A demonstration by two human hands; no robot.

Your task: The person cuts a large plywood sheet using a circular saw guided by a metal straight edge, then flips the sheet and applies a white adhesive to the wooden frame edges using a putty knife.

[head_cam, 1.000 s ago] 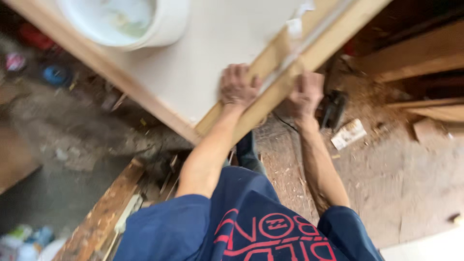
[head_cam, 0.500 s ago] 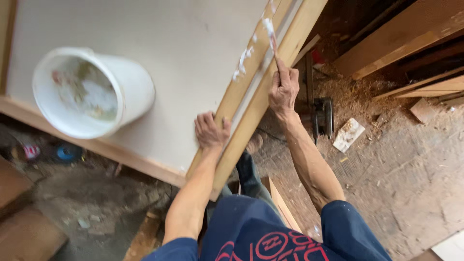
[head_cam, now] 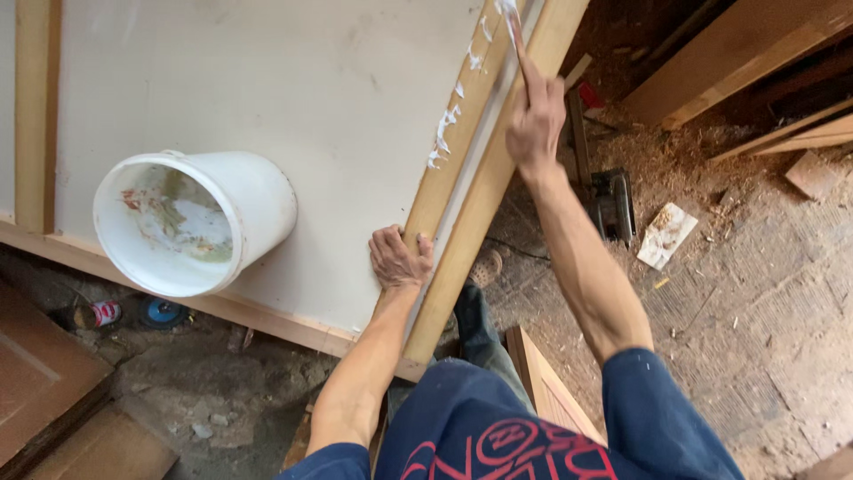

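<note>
Head view, looking down. The left hand [head_cam: 400,258] grips the near part of a long pale wooden strip [head_cam: 444,169], its fingers curled over the strip's near left edge. The strip lies diagonally on the large off-white panel [head_cam: 293,98] that serves as the desk, running from near centre to far right. A second, similar wooden batten [head_cam: 484,191] lies touching the strip along its right side, with a thin pale edge between them. The right hand [head_cam: 536,120] is farther along, closed with the index finger stretched out along a thin stick-like tool [head_cam: 514,27]; what kind of tool cannot be told. The tool's tip meets the strip near the top edge of the frame. Dabs of white paste [head_cam: 447,124] dot the strip between the two hands. A round white plastic bucket [head_cam: 191,222], smeared inside, stands on the panel to the left, well apart from both hands. On the sawdust-strewn floor [head_cam: 755,267] to the right lies a dark power tool [head_cam: 613,203], beside a pale scrap of paper [head_cam: 666,234].
</note>
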